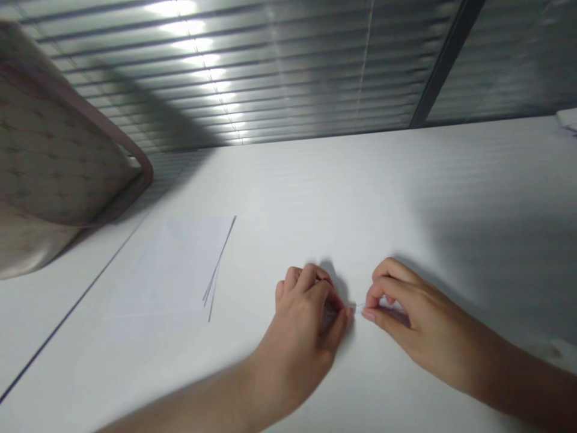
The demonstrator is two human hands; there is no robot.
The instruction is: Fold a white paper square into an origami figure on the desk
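Note:
My left hand (306,319) and my right hand (406,300) meet above a white table (360,192), their fingertips almost touching. Between them, both pinch a small transparent strip (358,308), possibly tape; its exact shape is too small to tell. Part of it is hidden by my fingers. To the left of my left hand lies a pale sheet of paper (171,267), with several thin dark strips (216,279) along its right edge.
A beige patterned fabric object with a dusky pink rim (58,132) leans in at the upper left. Slatted window blinds (225,66) rise behind the table's far edge. A dark line (67,319) runs across the table at the lower left.

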